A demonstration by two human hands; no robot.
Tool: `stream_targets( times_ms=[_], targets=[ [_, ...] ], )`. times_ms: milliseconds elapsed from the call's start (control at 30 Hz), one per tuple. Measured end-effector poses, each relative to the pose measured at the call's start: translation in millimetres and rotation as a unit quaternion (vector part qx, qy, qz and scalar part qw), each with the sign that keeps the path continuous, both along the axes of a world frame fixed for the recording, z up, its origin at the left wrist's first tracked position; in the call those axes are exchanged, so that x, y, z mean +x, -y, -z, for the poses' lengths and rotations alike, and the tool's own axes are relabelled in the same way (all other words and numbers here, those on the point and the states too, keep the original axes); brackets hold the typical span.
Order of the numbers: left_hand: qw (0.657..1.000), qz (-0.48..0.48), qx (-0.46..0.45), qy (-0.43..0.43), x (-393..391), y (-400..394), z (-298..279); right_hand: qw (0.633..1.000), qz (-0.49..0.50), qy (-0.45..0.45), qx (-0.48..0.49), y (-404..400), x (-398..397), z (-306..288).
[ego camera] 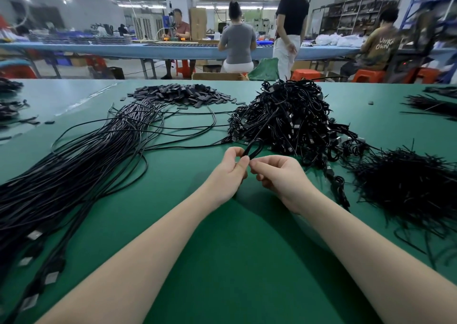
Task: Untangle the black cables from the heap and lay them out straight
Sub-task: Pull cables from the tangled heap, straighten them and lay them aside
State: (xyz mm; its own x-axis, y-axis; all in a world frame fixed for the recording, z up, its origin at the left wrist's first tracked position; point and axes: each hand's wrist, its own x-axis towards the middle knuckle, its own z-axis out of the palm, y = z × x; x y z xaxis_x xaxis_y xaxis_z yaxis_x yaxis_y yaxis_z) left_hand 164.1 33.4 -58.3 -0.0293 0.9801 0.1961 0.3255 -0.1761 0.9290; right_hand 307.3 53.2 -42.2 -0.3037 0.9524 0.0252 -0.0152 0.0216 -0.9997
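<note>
1. A thin black rubber-sheathed cable, bent into a narrow loop (254, 146), stands just above the green table mat, between the two hands and just in front of the tangled heap; its strand runs up and back into that heap.
2. The left hand (231, 172) pinches the near end of the loop between thumb and curled fingers; the right hand (279, 175) pinches the same cable just beside it, fingertips almost touching the left's.
3. The tangled heap of coiled black cables with small plug ends (289, 118) is tall and dense, so by my reading most of the untangling is left.
4. To the left, a broad sheaf of long black cables lies roughly straight and parallel (74, 172), with rectangular metal plugs towards the near left edge; that part looks done, though a few strands curl loose at its far end.
5. A bristly pile of short black wire ties (405, 187) sits near the right forearm, and a flat heap of small dark rectangular sleeves (180, 94) lies further back.
6. The green table mat (235, 261) is bare between the forearms and towards the near edge, giving room to draw the cable out leftwards; the right side is crowded by the ties.
</note>
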Motion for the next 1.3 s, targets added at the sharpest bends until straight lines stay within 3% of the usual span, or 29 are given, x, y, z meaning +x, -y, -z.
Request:
stream_targets(
  times_ms=[167, 300, 533, 600, 700, 733, 767, 800, 900, 1000, 1100, 1200, 1300],
  targets=[
    [0.998, -0.053, -0.007, -0.024, 7.7, -0.8, -1.9, 0.985, 0.075, 0.100, 0.116, -0.8, -2.7, -1.5],
    [0.989, -0.097, -0.025, -0.107, 7.8, -2.6, -9.2, 0.937, 0.127, 0.209, 0.248, 1.0, -3.9, -1.6],
    [0.986, -0.027, -0.151, -0.068, -2.6, 3.3, -34.6, 0.887, 0.116, 0.273, 0.354, 5.6, -5.2, -1.7],
    [0.977, -0.023, -0.206, -0.050, -3.6, 5.3, -40.4, 0.832, 0.124, 0.305, 0.448, 7.4, -4.8, -0.3],
    [0.936, 0.005, -0.351, -0.005, -11.9, 9.2, -52.6, 0.655, 0.157, 0.363, 0.644, 7.4, -2.9, 0.4],
    [0.923, 0.030, -0.384, 0.009, -17.0, 11.5, -56.2, 0.621, 0.147, 0.362, 0.679, 6.4, -1.9, 1.2],
    [0.917, 0.051, -0.396, 0.015, -22.1, 13.2, -58.9, 0.622, 0.128, 0.347, 0.690, 6.5, -1.6, 1.6],
    [0.919, 0.060, -0.390, 0.011, -26.1, 14.2, -60.5, 0.660, 0.103, 0.319, 0.672, 8.1, -1.8, 1.4],
    [0.963, 0.012, -0.263, -0.056, -28.4, 15.5, -61.1, 0.832, 0.050, 0.208, 0.511, 10.8, -2.6, 3.3],
    [0.993, 0.027, -0.103, -0.046, -24.4, 14.6, -61.4, 0.928, 0.085, 0.133, 0.339, 6.4, -4.1, 3.9],
    [0.996, 0.049, -0.028, -0.072, -24.6, 13.7, -59.2, 0.969, 0.083, 0.050, 0.229, 1.7, -1.5, 1.5],
    [0.986, 0.037, 0.047, -0.155, -24.5, 13.3, -52.1, 0.982, 0.062, 0.005, 0.176, 2.7, -1.4, 3.2],
    [0.973, 0.031, 0.132, -0.184, -22.9, 13.9, -47.3, 0.986, 0.053, -0.004, 0.155, 4.0, -3.7, 4.6]
  ],
)
